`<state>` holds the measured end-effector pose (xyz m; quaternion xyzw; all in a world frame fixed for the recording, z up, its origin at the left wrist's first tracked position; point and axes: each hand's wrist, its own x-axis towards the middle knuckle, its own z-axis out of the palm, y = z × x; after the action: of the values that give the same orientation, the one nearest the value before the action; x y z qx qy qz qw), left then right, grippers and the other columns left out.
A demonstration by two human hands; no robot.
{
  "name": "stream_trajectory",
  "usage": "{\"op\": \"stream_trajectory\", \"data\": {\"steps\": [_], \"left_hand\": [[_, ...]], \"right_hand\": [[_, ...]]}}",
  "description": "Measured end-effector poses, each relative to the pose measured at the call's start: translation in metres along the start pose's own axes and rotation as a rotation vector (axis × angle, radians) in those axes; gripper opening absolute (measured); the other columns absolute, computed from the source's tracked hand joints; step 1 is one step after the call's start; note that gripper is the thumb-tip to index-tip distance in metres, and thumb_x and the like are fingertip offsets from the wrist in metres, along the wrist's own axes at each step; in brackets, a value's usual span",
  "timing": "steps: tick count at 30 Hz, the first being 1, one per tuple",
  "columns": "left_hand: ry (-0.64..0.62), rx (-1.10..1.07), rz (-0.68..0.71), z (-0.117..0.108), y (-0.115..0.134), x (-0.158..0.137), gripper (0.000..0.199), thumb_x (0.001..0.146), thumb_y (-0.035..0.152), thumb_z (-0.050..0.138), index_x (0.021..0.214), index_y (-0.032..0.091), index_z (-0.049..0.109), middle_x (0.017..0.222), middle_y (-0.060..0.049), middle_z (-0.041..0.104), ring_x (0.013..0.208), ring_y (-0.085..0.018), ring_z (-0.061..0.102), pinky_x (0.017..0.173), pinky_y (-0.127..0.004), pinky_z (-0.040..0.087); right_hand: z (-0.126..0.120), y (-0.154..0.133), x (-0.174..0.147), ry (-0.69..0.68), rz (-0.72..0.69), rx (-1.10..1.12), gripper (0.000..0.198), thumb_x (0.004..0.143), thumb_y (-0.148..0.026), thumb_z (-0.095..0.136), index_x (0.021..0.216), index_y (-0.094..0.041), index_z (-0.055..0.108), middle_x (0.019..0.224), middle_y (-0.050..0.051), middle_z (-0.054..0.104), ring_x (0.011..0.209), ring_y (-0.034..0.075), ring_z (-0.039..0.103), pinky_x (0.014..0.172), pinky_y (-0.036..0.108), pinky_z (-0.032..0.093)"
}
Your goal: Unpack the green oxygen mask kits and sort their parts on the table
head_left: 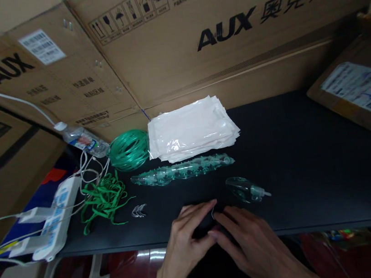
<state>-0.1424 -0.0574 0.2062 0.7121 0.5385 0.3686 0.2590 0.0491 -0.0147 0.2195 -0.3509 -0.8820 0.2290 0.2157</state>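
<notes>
Over the table's front edge, my left hand (pixel 188 233) and my right hand (pixel 247 236) meet at their fingertips. A thin, curved metal strip (pixel 213 213) shows between them, gripped at the fingertips; it is small and partly hidden by the fingers. Just beyond my right hand lies one clear green plastic mask (pixel 242 188) with a narrow connector pointing right. Farther back, a row of nested green masks (pixel 183 170) rests on its side. Several similar metal strips (pixel 139 211) lie in a small pile to the left of my hands.
Green elastic straps (pixel 105 196) lie tangled at the left, near a power strip (pixel 58 216) with cables. Behind stand a coil of green tubing (pixel 129 150), stacked white plastic bags (pixel 191 129) and a tilted bottle (pixel 84 139). Cardboard boxes (pixel 231 72) wall the back; another box (pixel 354 87) sits right.
</notes>
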Motion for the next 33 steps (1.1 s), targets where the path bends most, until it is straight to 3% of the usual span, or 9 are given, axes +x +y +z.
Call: {"op": "stream_trajectory", "data": {"steps": [5,12,18,22,28,33], "left_hand": [[-0.036,-0.049,0.025,0.006,-0.004,-0.002,0.051,0.101,0.020,0.060,0.150,0.030,0.052,0.134,-0.009,0.072,0.119,-0.024,0.069,0.102,-0.040,0.057],[0.015,-0.092,0.073,0.007,-0.008,-0.003,0.045,0.106,0.023,0.049,0.151,0.029,0.051,0.130,-0.009,0.074,0.113,-0.022,0.072,0.097,-0.037,0.060],[0.046,-0.087,0.104,0.009,-0.012,-0.005,0.049,0.103,0.018,0.055,0.151,0.029,0.052,0.128,-0.008,0.075,0.111,-0.021,0.072,0.097,-0.036,0.059],[0.083,-0.053,0.101,0.010,-0.006,-0.002,0.051,0.097,0.010,0.062,0.145,0.027,0.058,0.128,-0.008,0.075,0.113,-0.022,0.072,0.098,-0.037,0.059],[0.139,0.032,0.010,0.001,0.001,-0.002,0.048,0.090,0.008,0.068,0.135,0.024,0.066,0.119,-0.008,0.076,0.110,-0.022,0.070,0.096,-0.036,0.059],[0.069,0.151,-0.099,-0.021,-0.008,-0.014,0.042,0.093,0.014,0.069,0.133,0.026,0.068,0.124,-0.008,0.074,0.121,-0.025,0.063,0.103,-0.042,0.056]], "right_hand": [[0.002,0.001,0.006,-0.050,-0.007,-0.005,0.041,0.109,-0.033,0.033,0.103,-0.016,0.070,0.094,0.013,0.074,0.083,0.028,0.074,0.074,0.045,0.063],[0.008,-0.004,0.008,-0.028,-0.071,-0.030,0.040,0.108,-0.029,0.031,0.100,-0.016,0.067,0.090,0.012,0.073,0.079,0.026,0.073,0.072,0.041,0.062],[0.007,-0.005,0.012,-0.076,-0.094,0.021,0.037,0.106,-0.023,0.032,0.100,-0.013,0.067,0.092,0.013,0.072,0.080,0.029,0.072,0.071,0.046,0.063],[0.005,-0.001,0.011,-0.107,-0.057,0.092,0.033,0.106,-0.023,0.036,0.105,-0.014,0.067,0.098,0.014,0.072,0.088,0.029,0.073,0.079,0.048,0.064],[0.001,0.013,-0.002,-0.064,0.100,0.170,0.036,0.109,-0.033,0.037,0.122,-0.017,0.066,0.113,0.014,0.072,0.105,0.027,0.073,0.093,0.045,0.061],[0.007,0.018,-0.001,0.022,-0.022,0.115,0.047,0.111,-0.038,0.029,0.117,-0.017,0.071,0.101,0.012,0.075,0.091,0.021,0.077,0.086,0.034,0.064]]}}
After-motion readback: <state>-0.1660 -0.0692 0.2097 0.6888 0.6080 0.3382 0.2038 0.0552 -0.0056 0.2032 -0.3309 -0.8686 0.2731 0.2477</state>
